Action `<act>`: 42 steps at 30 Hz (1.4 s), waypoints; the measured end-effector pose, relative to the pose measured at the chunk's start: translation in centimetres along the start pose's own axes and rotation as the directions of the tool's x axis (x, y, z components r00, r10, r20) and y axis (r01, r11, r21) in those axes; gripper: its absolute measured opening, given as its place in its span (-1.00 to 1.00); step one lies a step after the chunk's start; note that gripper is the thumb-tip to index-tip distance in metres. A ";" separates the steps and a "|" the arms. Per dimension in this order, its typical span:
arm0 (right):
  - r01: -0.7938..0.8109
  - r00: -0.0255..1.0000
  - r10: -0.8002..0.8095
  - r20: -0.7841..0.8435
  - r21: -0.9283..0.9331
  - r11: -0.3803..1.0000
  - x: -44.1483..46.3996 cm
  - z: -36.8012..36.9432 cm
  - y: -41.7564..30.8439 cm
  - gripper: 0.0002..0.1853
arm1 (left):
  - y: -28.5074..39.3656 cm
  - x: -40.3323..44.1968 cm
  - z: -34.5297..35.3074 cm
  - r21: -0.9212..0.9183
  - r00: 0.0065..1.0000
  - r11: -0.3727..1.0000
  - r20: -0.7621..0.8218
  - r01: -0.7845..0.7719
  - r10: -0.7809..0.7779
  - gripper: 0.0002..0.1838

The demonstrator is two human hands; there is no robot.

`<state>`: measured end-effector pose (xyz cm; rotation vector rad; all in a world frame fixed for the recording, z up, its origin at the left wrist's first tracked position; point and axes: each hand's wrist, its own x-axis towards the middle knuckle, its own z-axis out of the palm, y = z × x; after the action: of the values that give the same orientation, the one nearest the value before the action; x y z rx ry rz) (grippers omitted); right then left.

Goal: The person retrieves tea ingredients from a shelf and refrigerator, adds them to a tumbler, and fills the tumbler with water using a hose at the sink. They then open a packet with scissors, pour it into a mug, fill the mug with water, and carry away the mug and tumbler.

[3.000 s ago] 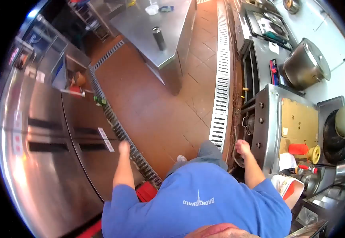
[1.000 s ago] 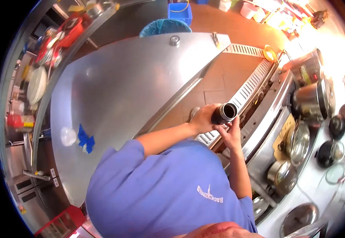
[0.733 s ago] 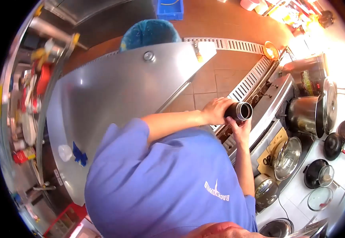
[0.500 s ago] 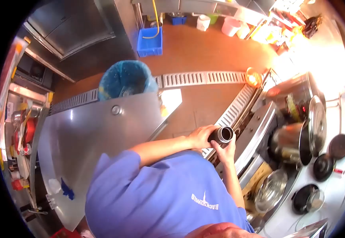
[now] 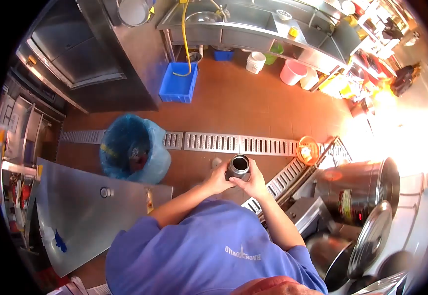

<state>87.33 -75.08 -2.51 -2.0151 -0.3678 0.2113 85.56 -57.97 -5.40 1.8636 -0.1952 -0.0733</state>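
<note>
Both of my hands are wrapped round a dark open-topped flask (image 5: 238, 166) in front of my chest. My left hand (image 5: 218, 179) grips it on its left side, and my right hand (image 5: 254, 181) holds it from the right, with the thumb across its front. The flask stands upright with its metal-rimmed mouth facing up; its inside looks dark. A small round metal lid (image 5: 106, 192) lies on the steel table (image 5: 83, 211) at the left. Beyond that table stands a bin lined with a blue bag (image 5: 157, 157).
A floor drain grate (image 5: 211, 142) crosses ahead, with an orange basket (image 5: 308, 150) near its right part. Large pots (image 5: 354, 189) line the right side. A blue crate (image 5: 178, 82) sits before the steel sinks (image 5: 248, 35). A pink bucket (image 5: 293, 72) stands below the counter.
Three seconds ago my hands were empty and a flask stood on the table. Now both hold the flask. Over the last second the view has turned toward the bin and sinks, with the table now at left.
</note>
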 end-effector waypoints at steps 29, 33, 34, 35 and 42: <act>0.067 0.910 -0.073 -0.408 -0.028 0.997 91.1 -36.5 22.7 -0.29 | -7.3 79.8 -13.7 0.286 0.964 0.957 -0.266 0.058 0.021 -0.62; -0.006 0.801 -0.067 -0.595 -0.120 0.993 106.0 -42.0 28.5 -0.26 | -9.5 85.6 -18.6 0.133 0.913 0.976 -0.394 0.175 -0.110 -0.65; -0.065 0.761 -0.055 -0.646 -0.161 0.985 109.0 -42.9 29.7 -0.25 | -10.6 87.0 -20.1 0.133 0.916 0.975 -0.385 0.176 -0.113 -0.65; -0.134 0.725 -0.013 -0.688 -0.160 0.978 111.5 -43.4 30.9 -0.25 | -11.7 88.1 -21.8 0.084 0.903 0.972 -0.393 0.221 -0.172 -0.65; -0.425 0.514 0.095 -0.853 -0.157 0.891 121.2 -45.2 38.5 -0.13 | -18.4 97.5 -45.6 -0.023 0.787 0.974 -0.585 0.227 -0.197 -0.71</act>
<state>221.19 -87.05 -15.04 -2.2536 0.5793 -0.6912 190.07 -26.48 -4.61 1.8612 0.4503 0.3565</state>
